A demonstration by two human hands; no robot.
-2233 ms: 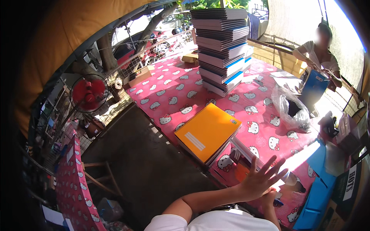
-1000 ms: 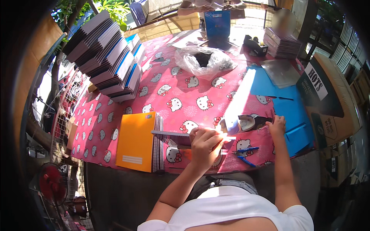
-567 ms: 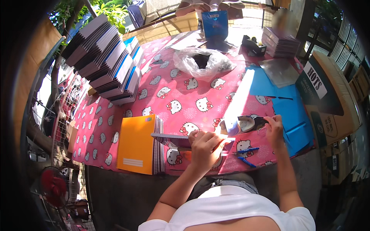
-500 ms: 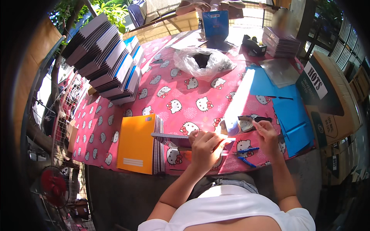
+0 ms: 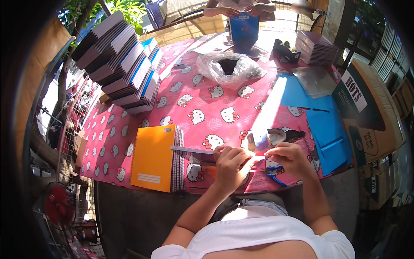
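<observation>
At the far left we see a red fan (image 5: 59,205) beside the counter, which is covered in pink cloth (image 5: 202,97) printed with white cat heads and red bows. A tall, staggered stack of notebooks (image 5: 123,64) leans across our view at the counter's left end. Nearer us lies an orange notebook (image 5: 153,157) on top of others; its cover bears a white ruled label panel (image 5: 148,177) low down and a small multicoloured emblem near the top right corner.

Just right of it, a thin book (image 5: 194,150) shows edge-on and runs up to our left hand (image 5: 232,166). That hand is closed, fingers pinching a narrow white piece (image 5: 260,158). Beyond sit a crumpled clear plastic bag (image 5: 211,69) and an upright blue pack (image 5: 244,29) with a small red-and-white sticker on its upper edge, under a co-worker's hands (image 5: 241,11). Our right hand (image 5: 295,159) holds thumb and forefinger narrowly together beside the white piece; we cannot tell whether they grip anything. Blue pens (image 5: 276,180) lie below it.

Farther right are blue sheets (image 5: 330,138), then a cardboard box (image 5: 366,116) with bold dark capitals on a white label and smaller print on its sides.
</observation>
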